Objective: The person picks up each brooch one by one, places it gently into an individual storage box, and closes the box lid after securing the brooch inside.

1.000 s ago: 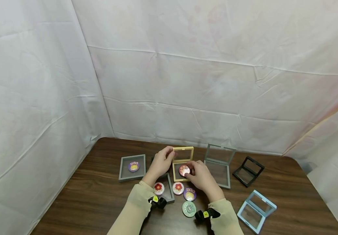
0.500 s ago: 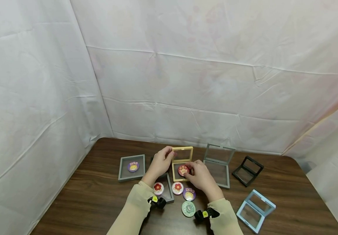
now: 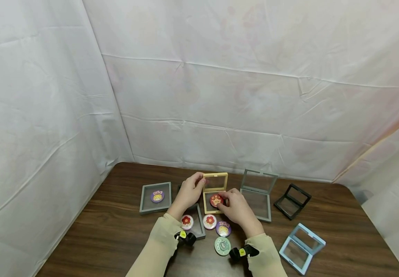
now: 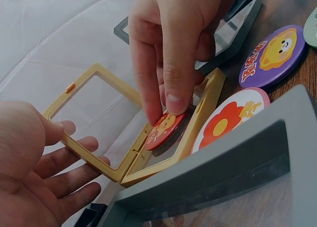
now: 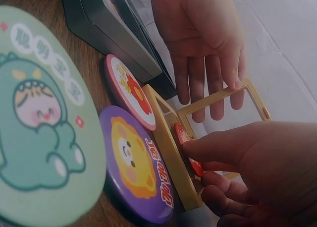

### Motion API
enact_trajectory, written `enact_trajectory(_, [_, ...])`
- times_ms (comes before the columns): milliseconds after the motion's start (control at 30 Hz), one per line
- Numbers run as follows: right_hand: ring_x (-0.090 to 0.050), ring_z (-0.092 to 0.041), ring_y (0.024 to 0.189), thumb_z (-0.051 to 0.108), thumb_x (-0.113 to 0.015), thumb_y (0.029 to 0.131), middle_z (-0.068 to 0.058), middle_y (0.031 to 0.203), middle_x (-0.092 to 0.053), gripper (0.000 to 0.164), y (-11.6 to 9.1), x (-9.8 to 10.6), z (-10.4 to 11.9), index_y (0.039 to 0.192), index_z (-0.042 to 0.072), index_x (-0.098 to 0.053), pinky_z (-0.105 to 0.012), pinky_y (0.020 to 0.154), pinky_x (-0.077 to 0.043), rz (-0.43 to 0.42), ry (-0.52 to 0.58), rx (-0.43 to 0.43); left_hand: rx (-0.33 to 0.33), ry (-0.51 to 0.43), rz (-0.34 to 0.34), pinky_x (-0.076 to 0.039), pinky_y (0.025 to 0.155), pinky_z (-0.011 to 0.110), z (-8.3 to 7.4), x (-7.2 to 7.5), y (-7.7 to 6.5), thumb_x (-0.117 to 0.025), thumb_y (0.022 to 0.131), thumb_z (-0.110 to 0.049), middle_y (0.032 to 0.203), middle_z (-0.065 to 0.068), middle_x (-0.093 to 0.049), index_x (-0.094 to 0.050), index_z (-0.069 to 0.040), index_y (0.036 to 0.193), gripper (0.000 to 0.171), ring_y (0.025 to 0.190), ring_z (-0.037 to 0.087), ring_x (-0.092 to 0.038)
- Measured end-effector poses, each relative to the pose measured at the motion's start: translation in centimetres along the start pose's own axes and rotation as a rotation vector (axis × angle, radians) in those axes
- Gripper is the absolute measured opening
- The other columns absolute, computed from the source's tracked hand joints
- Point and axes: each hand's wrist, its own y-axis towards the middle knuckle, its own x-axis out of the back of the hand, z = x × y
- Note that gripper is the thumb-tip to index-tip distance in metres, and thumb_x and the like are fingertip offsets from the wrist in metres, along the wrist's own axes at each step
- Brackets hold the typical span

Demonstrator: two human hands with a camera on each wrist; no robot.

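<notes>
My left hand (image 3: 190, 191) grips the raised lid of a small yellow display case (image 4: 203, 120); the thumb lies on its near side and fingers show through the clear window. My right hand (image 3: 237, 207) pinches a round red badge (image 4: 166, 130) between thumb and fingers, inside the lower half of that case. The badge is tilted, its face up. In front of the case lie a white badge with a red flower (image 3: 209, 222), a purple badge (image 3: 223, 229) and a green badge (image 3: 222, 246).
A grey case with another flower badge (image 3: 187, 222) stands under my left wrist. Farther left, a grey case (image 3: 144, 200) bears a purple badge (image 3: 157, 196). Opened cases on the right are grey (image 3: 269, 207), black (image 3: 282, 212) and light blue (image 3: 300, 246). White cloth (image 3: 199, 92) hangs behind the table.
The red badge has tipped in my right fingers; the glare on its face is gone and its red print shows. My left hand holds the lid at the same spot.
</notes>
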Motion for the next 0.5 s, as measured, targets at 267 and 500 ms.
enact_trajectory(267, [-0.053, -0.019, 0.085, 0.014, -0.083, 0.096, -0.015, 0.112, -0.064, 0.040, -0.07, 0.08, 0.14, 0.134, 0.001, -0.077, -0.038, 0.072, -0.047, 0.010, -0.008, -0.009, 0.001, -0.006, 0.000, -0.058, 0.093, 0.054, -0.11, -0.02, 0.02, -0.052, 0.118, -0.019, 0.123, 0.012, -0.079, -0.070, -0.004, 0.128, 0.025, 0.115, 0.030, -0.074])
enact_trajectory(500, [-0.052, -0.017, 0.080, 0.014, -0.083, 0.097, -0.015, 0.112, -0.063, 0.040, -0.09, 0.10, 0.11, 0.134, 0.001, -0.077, -0.036, 0.068, -0.045, 0.017, -0.006, -0.004, -0.004, -0.009, -0.001, -0.057, 0.096, 0.055, -0.06, -0.12, 0.01, -0.053, 0.118, -0.019, 0.123, 0.013, -0.079, -0.070, -0.003, 0.128, 0.025, 0.118, 0.031, -0.074])
